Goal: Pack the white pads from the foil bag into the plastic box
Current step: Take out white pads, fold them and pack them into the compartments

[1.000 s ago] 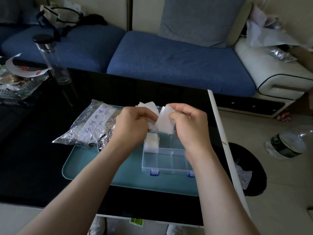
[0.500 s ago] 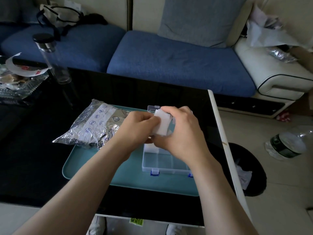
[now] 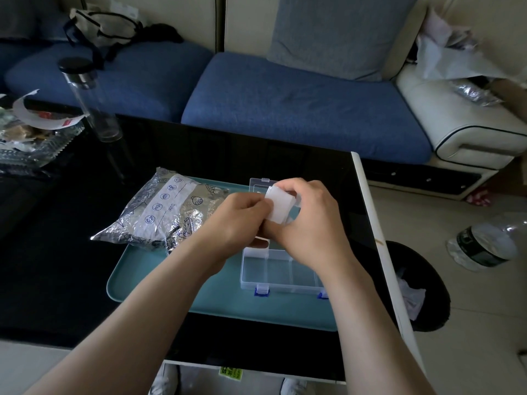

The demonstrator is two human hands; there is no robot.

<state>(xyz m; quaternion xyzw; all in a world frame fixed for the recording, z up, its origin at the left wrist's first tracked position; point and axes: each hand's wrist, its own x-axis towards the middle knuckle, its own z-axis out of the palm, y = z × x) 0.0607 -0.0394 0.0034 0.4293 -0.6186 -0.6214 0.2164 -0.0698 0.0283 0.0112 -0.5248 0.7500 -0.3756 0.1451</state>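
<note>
The left hand (image 3: 239,220) pinched the near-left edge of a small stack of white square pads (image 3: 279,206), and the right hand (image 3: 310,223) curled over its top and right side, so both hands gripped it. A second earlier the pads had been fanned loosely between the two hands; by this moment they had been pressed into one squared block, held just above the far end of the clear plastic compartment box with blue clasps (image 3: 285,269). That suggested the stack was ready to go down into a compartment. The near compartments showed no pads, and the hands hid the far ones. The crinkled silver foil bag (image 3: 168,212) lay to the left, partly on the teal tray (image 3: 159,280) under the box.
</note>
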